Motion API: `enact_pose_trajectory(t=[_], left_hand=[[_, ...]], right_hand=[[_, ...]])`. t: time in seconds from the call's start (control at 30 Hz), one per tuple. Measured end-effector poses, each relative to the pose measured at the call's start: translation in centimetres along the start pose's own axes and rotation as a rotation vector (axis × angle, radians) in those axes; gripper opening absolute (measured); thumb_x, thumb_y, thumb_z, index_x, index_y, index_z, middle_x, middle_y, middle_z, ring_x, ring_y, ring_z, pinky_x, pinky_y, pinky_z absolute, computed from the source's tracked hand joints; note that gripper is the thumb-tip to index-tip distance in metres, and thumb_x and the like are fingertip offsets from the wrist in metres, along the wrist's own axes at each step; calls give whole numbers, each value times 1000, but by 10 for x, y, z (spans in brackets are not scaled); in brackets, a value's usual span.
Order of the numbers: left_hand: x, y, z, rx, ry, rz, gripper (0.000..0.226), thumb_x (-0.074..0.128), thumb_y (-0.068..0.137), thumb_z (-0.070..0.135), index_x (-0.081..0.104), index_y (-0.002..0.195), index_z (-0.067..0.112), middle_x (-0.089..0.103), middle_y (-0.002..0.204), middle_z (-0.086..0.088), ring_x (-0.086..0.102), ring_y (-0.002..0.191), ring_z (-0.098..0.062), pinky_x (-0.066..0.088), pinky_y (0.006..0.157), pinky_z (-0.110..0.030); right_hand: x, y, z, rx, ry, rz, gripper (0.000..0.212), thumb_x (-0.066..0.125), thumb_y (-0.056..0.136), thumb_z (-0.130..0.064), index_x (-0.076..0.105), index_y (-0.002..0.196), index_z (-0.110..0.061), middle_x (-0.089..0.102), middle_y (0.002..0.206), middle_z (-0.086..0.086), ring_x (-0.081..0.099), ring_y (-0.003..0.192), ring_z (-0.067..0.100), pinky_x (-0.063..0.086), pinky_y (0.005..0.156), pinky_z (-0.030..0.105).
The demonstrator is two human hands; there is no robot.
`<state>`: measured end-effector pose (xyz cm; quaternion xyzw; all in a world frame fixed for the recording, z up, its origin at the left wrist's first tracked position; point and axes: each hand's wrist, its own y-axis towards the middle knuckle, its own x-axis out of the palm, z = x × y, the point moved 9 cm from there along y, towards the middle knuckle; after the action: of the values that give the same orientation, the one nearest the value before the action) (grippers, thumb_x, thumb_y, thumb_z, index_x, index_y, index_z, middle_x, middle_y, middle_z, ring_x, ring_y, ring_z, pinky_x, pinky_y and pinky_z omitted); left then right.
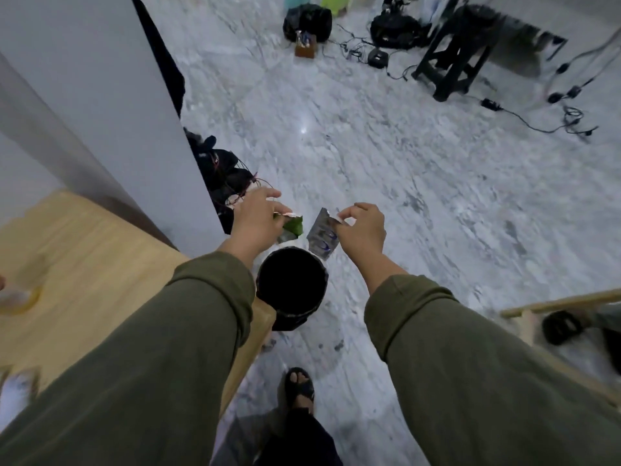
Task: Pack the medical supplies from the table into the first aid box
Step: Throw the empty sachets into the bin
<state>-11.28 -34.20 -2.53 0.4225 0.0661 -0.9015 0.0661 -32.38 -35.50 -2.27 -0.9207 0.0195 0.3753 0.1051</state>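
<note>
Two hands hovering over black bin (291,284): left hand (257,218) pinching green wrapper (293,227), right hand (364,227) pinching silver foil packet (323,237), likely discarding waste.

Two wrapper-pinching hands (258,220) above bin (291,287)

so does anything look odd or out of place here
Yes. Both hands hold torn wrappers above a black bin on the floor: the left hand a green one, the right hand a silver one. No first aid box is in view.
</note>
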Motion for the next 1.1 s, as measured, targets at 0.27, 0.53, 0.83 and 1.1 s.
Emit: enact_pose_trajectory(t=[0.27, 0.53, 0.83, 1.1], left_hand=[[70, 33, -45, -62, 76, -78, 18, 64, 88, 27, 73, 101, 19, 51, 134, 5, 36, 132, -17, 29, 104, -35], [117, 45, -78, -167, 251, -252, 38, 66, 85, 35, 62, 122, 29, 38, 146, 4, 23, 140, -17, 23, 111, -37], [107, 44, -86, -222, 333, -343, 67, 65, 85, 37, 33, 143, 28, 22, 156, -1, 9, 146, -21, 21, 113, -42], [25, 31, -66, -207, 317, -238, 73, 67, 82, 36, 30, 145, 25, 21, 155, -3, 8, 146, -22, 23, 111, -44]], right_hand=[[65, 45, 47, 35, -77, -103, 6, 64, 83, -17, 67, 83, -22, 48, 133, 3, 40, 130, 22, 35, 104, 42], [125, 59, 79, 92, -146, -331, 45, 72, 79, -36, 59, 120, -22, 33, 147, 4, 26, 140, 21, 29, 110, 43], [133, 60, 62, 80, -176, -392, 67, 69, 79, -44, 42, 138, -27, 20, 156, 4, 16, 145, 23, 22, 115, 49], [112, 35, -19, -46, -156, -356, 68, 69, 80, -42, 41, 140, -26, 20, 156, 6, 14, 146, 23, 20, 113, 47]])
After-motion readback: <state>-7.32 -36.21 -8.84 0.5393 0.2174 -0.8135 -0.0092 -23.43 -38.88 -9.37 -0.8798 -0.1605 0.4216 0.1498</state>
